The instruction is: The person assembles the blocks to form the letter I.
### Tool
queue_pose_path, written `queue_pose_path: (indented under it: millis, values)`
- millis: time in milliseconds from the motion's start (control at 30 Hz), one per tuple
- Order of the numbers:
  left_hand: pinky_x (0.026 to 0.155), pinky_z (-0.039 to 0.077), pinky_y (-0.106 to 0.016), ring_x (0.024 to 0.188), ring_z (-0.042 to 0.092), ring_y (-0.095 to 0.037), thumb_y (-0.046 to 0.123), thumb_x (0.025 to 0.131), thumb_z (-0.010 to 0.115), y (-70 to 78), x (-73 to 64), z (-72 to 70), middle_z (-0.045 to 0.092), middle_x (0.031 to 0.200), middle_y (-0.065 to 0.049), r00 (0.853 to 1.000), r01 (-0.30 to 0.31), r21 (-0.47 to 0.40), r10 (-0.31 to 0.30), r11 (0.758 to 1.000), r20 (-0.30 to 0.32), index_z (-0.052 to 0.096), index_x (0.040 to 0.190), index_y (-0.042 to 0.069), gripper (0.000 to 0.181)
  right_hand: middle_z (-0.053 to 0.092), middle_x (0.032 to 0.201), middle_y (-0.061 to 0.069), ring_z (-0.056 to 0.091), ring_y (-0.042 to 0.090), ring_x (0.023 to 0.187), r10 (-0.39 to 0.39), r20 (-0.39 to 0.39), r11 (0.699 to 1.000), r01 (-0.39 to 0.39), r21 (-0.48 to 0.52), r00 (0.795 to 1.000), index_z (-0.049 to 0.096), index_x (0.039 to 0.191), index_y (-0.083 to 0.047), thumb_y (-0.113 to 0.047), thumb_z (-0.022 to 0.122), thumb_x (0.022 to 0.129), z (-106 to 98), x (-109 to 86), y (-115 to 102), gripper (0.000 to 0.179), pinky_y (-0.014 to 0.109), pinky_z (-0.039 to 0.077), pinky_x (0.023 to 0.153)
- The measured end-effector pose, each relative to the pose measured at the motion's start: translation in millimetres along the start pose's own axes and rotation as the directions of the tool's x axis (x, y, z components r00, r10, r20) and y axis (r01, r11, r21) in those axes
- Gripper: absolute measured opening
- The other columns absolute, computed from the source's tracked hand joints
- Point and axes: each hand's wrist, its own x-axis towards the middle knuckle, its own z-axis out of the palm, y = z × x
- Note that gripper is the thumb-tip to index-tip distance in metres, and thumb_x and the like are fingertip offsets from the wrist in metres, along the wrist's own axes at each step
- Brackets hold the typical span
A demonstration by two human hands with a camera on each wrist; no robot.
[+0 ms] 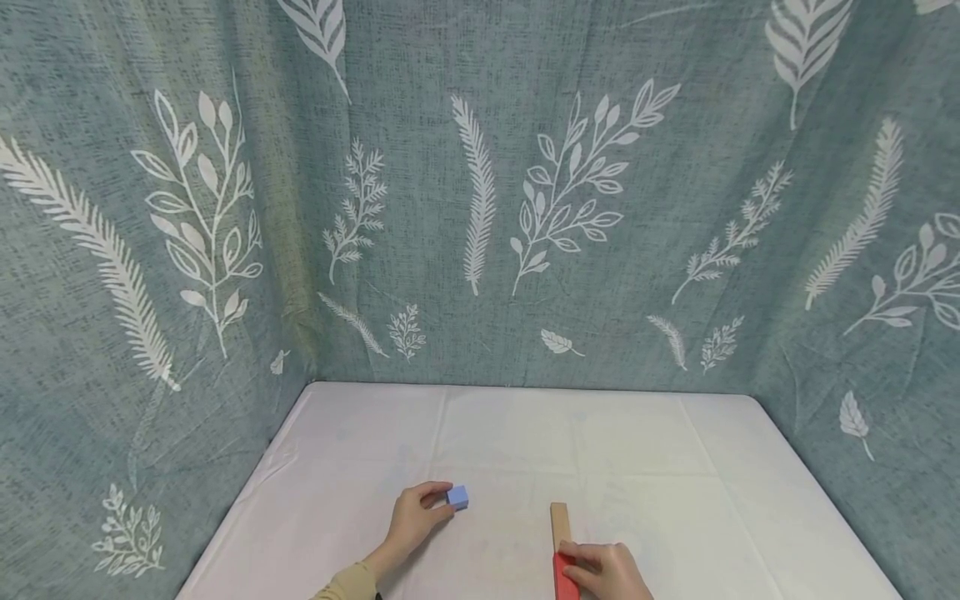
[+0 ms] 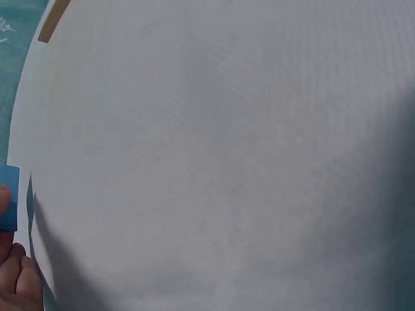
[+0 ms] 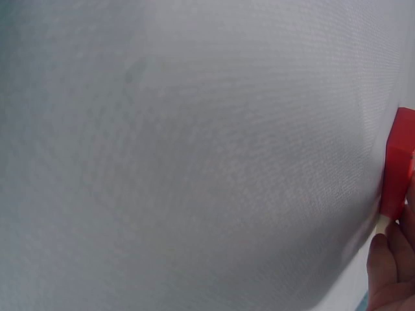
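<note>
Thumb and fingers of the left hand (image 1: 415, 518) pinch a small blue cube (image 1: 458, 497) at the front middle of the table; part of the cube (image 2: 9, 176) shows at the left edge of the left wrist view. To the right, the right hand (image 1: 611, 571) holds a red block (image 1: 565, 582) by its sides near its far end. A long tan wooden block (image 1: 559, 523) lies in line with the red one, pointing away from the person. Fingers hide part of where the two meet. In the right wrist view the red block (image 3: 397, 170) appears at the right edge.
A white cloth (image 1: 510, 433) covers the table. Blue-green curtains with white leaf prints (image 1: 435, 208) stand behind it and along both sides. A tan sleeve (image 1: 351, 583) covers the left forearm.
</note>
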Motion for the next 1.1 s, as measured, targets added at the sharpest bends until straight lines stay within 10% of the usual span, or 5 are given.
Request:
queue_pose_path:
  millis: [1100]
  values:
    - [0.098,0.052,-0.038,0.112,0.061,-0.036,-0.001,0.078,0.072,48.9,29.8,-3.2,0.067,0.113,-0.02,0.99,-0.14,-0.046,0.14,0.989,0.001,0.067,0.108,-0.003,0.03,0.071,0.102,0.018,0.068,0.006,0.089,-0.004,0.009,1.0,0.004,0.01,1.0,0.07,0.106,0.005,-0.017,0.072,0.082,0,0.1,-1,0.033,0.018,0.06,0.07]
